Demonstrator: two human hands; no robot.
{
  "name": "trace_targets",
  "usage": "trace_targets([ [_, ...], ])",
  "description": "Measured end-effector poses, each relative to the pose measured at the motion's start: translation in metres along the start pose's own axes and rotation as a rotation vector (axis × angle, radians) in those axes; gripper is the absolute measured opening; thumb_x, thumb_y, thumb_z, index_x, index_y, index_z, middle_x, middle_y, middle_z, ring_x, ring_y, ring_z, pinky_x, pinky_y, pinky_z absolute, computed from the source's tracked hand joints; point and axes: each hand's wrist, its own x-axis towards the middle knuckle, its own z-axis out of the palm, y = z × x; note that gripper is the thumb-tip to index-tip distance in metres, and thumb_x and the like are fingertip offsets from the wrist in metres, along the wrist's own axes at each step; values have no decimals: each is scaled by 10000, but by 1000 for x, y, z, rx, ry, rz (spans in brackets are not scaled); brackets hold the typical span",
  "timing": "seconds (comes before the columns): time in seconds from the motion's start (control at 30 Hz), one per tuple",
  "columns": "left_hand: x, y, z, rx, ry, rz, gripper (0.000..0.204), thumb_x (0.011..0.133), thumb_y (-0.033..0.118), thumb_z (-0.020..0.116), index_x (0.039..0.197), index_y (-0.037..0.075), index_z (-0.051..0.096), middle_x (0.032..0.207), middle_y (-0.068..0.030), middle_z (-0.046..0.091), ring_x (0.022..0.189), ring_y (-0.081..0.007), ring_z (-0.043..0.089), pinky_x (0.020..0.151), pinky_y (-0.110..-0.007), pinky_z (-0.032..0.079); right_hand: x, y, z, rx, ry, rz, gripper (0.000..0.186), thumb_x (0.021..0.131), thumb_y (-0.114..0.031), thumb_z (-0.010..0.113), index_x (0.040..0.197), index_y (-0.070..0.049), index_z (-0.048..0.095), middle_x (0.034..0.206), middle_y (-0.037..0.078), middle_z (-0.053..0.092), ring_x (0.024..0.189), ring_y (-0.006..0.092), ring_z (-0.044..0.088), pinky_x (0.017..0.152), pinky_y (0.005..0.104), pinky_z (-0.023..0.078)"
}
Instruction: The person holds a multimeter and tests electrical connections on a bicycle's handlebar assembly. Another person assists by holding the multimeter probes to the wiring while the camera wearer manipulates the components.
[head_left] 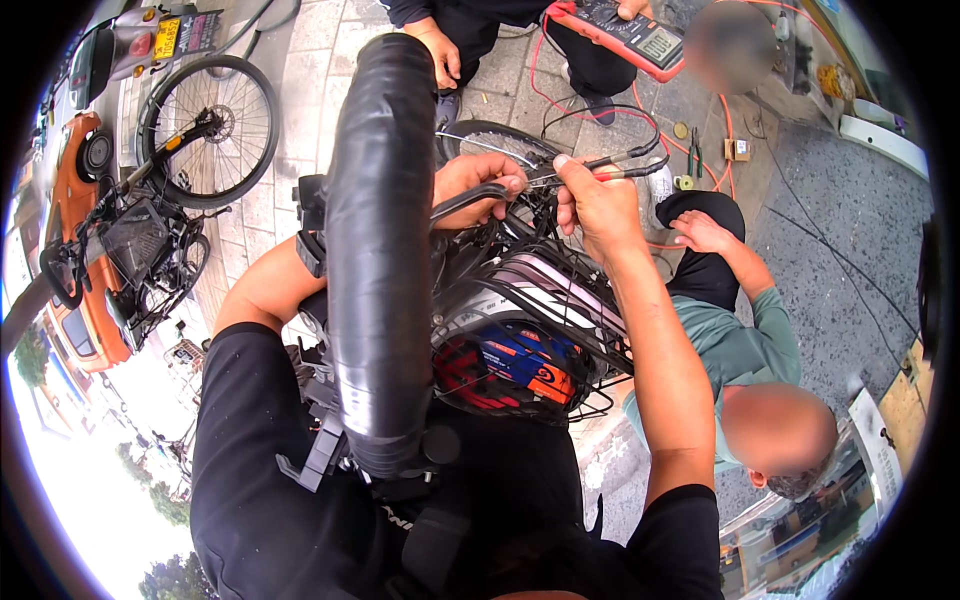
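Note:
My left hand (470, 189) is closed round the end of a thick black cable (468, 203). Beside it, my right hand (600, 212) pinches two test probes, a black probe (612, 160) and a red probe (628, 173), whose tips point at the cable end. Whether the tips touch metal there is too small to tell. The probe leads run up to a red multimeter (630, 42), held by another person's hand (633, 8). Below my hands is a bicycle's wire basket (560, 270), with a blue and orange package (530, 362) in it.
A black padded tube (382, 250) hides part of my left arm. A person in a green shirt (745, 335) crouches at right. Pliers (695, 150) and an orange cord (728, 120) lie on the paving. Another bicycle wheel (208, 130) and an orange car (90, 250) stand at left.

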Motion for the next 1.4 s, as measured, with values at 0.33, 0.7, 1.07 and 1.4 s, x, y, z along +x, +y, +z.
trace_targets([
  [0.33,0,-5,0,-97,11,84,231,1149,240,557,1168,25,639,927,9,652,776,-64,633,670,-232,526,-7,-10,8,-129,38,-65,343,978,-273,810,881,17,653,764,96,692,552,165,654,477,312,528],
  [0.7,4,-15,-2,-191,6,180,206,1138,218,581,1155,20,632,956,-16,678,787,-81,672,669,-240,543,1,-1,5,-11,38,-46,343,981,-268,811,828,-27,622,745,75,679,533,134,622,459,293,487],
  [1.07,2,-12,-1,-189,17,130,204,1135,219,590,1155,23,641,954,-16,685,792,-81,679,659,-228,529,-2,-5,11,-44,81,-94,360,1001,-291,781,806,-38,612,710,59,665,501,117,598,438,280,464],
  [1.4,-3,-16,-14,-428,-80,84,303,1113,118,606,1381,-21,628,1181,-96,753,963,-133,732,780,-258,590,-1,-6,1,-22,111,-179,327,989,-245,805,817,-58,599,678,56,641,467,117,557,424,269,417],
])
